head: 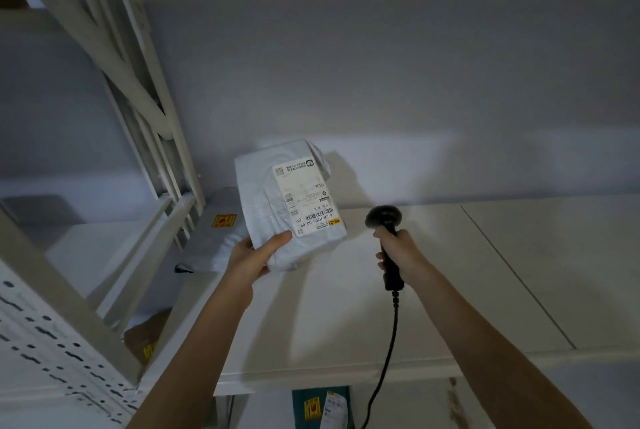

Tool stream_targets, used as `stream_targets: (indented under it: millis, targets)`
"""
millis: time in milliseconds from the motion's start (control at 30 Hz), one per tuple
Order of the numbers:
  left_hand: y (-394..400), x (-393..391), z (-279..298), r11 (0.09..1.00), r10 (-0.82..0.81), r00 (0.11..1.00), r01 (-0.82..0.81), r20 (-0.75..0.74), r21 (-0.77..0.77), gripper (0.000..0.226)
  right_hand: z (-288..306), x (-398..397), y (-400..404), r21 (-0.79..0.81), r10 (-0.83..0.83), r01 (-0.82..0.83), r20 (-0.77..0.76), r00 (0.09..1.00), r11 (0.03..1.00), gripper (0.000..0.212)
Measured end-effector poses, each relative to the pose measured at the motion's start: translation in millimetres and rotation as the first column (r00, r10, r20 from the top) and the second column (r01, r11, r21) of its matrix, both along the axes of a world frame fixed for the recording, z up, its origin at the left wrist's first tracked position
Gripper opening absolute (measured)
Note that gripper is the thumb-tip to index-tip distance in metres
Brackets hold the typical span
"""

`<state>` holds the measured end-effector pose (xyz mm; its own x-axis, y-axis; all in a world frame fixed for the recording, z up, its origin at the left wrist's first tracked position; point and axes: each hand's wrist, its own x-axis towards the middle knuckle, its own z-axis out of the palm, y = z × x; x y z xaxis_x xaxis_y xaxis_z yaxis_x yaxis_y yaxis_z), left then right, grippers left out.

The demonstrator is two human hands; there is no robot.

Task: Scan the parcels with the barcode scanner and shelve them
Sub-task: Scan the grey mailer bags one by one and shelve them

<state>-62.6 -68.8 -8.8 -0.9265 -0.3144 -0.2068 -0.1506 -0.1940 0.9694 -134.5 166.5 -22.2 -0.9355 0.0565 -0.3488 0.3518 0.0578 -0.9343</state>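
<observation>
left hand (258,257) gripping white parcel (289,203), scanner (386,238) clasped in right hand (403,250) beside

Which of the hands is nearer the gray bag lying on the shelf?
Left. The left hand holds the white parcel right beside the gray bag; the right hand grips the scanner farther right.

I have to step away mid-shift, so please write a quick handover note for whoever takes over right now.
Left hand holds a white parcel above the shelf, label up.
Right hand grips the barcode scanner, its head close to the label.
A grey parcel already lies on the shelf at the left.
Whether the white parcel has been scanned cannot be told.
Left: scan if needed, shelve it, then do the remaining parcels.
</observation>
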Motion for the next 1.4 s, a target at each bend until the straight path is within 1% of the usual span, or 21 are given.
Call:
stream_targets:
  millis: [167, 367, 500, 600, 667, 700, 733, 767, 800, 833, 867, 900, 933, 967, 1033, 1067, 1133, 1167, 1233, 1333, 1400]
  targets:
    - [-7, 20, 6, 0.999, -0.039, 0.999, 0.039, 0.027, -0.022, 0.040, -44, -25, -18, 0.087, 0.063, -0.070, 0.082, 0.995, 0.994, 0.021]
    - [-14, 40, 17, 0.995, -0.084, 0.995, 0.086, 0.050, -0.042, 0.043, -62, -31, -29, 0.172, 0.094, -0.102, 0.050, 0.994, 0.980, 0.032]
    - [-17, 45, 18, 0.995, -0.092, 0.994, 0.094, 0.061, -0.037, 0.041, -70, -33, -28, 0.195, 0.063, -0.072, 0.051, 0.997, 0.978, 0.029]
    - [-19, 46, 13, 0.993, -0.115, 0.992, 0.116, 0.060, -0.015, 0.039, -73, -37, -29, 0.284, 0.057, -0.066, 0.043, 0.997, 0.957, 0.032]
    - [-18, 44, 9, 0.990, -0.142, 0.988, 0.142, 0.052, 0.001, 0.039, -71, -34, -30, 0.392, 0.072, -0.086, 0.050, 0.996, 0.916, 0.035]
    - [-16, 43, 7, 0.988, -0.155, 0.987, 0.155, 0.052, 0.007, 0.039, -71, -31, -29, 0.498, 0.076, -0.088, 0.045, 0.996, 0.862, 0.034]
    - [-14, 42, 5, 0.985, -0.170, 0.984, 0.170, 0.054, 0.011, 0.039, -70, -27, -27, 0.625, 0.041, -0.033, 0.002, 0.999, 0.780, 0.038]
    - [-11, 40, 3, 0.982, -0.188, 0.981, 0.187, 0.056, 0.014, 0.039, -69, -21, -25, 0.699, -0.001, 0.078, -0.111, 0.994, 0.711, 0.045]
    - [-8, 39, 2, 0.979, -0.202, 0.978, 0.201, 0.058, 0.017, 0.040, -66, -12, -23, 0.679, -0.037, 0.223, -0.277, 0.960, 0.700, 0.045]
    - [-5, 38, 0, 0.978, -0.210, 0.976, 0.209, 0.061, 0.021, 0.040, -62, -2, -20, 0.557, -0.077, 0.333, -0.432, 0.898, 0.761, 0.040]
    - [-1, 37, -1, 0.977, -0.213, 0.975, 0.211, 0.065, 0.028, 0.041, -56, 8, -15, 0.373, -0.117, 0.349, -0.522, 0.845, 0.860, 0.034]
    - [4, 37, -1, 0.977, -0.214, 0.974, 0.212, 0.070, 0.037, 0.042, -48, 19, -7, 0.186, -0.115, 0.259, -0.559, 0.821, 0.948, 0.034]
    - [10, 37, -2, 0.976, -0.217, 0.973, 0.214, 0.074, 0.049, 0.044, -40, 32, 2, 0.052, -0.041, 0.086, -0.573, 0.819, 0.995, 0.040]
    - [15, 38, -2, 0.974, -0.222, 0.972, 0.218, 0.073, 0.060, 0.046, -32, 45, 13, -0.007, 0.083, -0.107, -0.578, 0.812, 0.994, 0.048]
    - [28, 42, 0, 0.969, -0.239, 0.969, 0.235, 0.064, 0.070, 0.052, -20, 66, 35, 0.032, 0.331, -0.379, -0.560, 0.759, 0.925, 0.068]
    - [35, 45, 2, 0.967, -0.248, 0.967, 0.244, 0.059, 0.069, 0.057, -14, 75, 44, 0.086, 0.411, -0.437, -0.541, 0.734, 0.895, 0.075]
    - [48, 53, 8, 0.964, -0.259, 0.964, 0.255, 0.055, 0.071, 0.071, -4, 88, 58, 0.197, 0.482, -0.450, -0.521, 0.704, 0.871, 0.083]
    - [56, 58, 11, 0.961, -0.270, 0.961, 0.267, 0.051, 0.069, 0.076, 1, 94, 64, 0.248, 0.494, -0.432, -0.538, 0.683, 0.867, 0.086]
    - [74, 68, 18, 0.947, -0.322, 0.946, 0.320, 0.036, 0.036, 0.078, 6, 103, 73, 0.266, 0.485, -0.410, -0.583, 0.652, 0.872, 0.087]
    - [108, 87, 27, 0.923, -0.384, 0.923, 0.384, 0.008, -0.027, 0.071, 12, 122, 91, 0.160, 0.400, -0.386, -0.604, 0.690, 0.908, 0.076]
    - [133, 104, 32, 0.909, -0.412, 0.911, 0.409, -0.020, -0.083, 0.074, 15, 135, 108, 0.121, 0.338, -0.342, -0.631, 0.698, 0.932, 0.063]
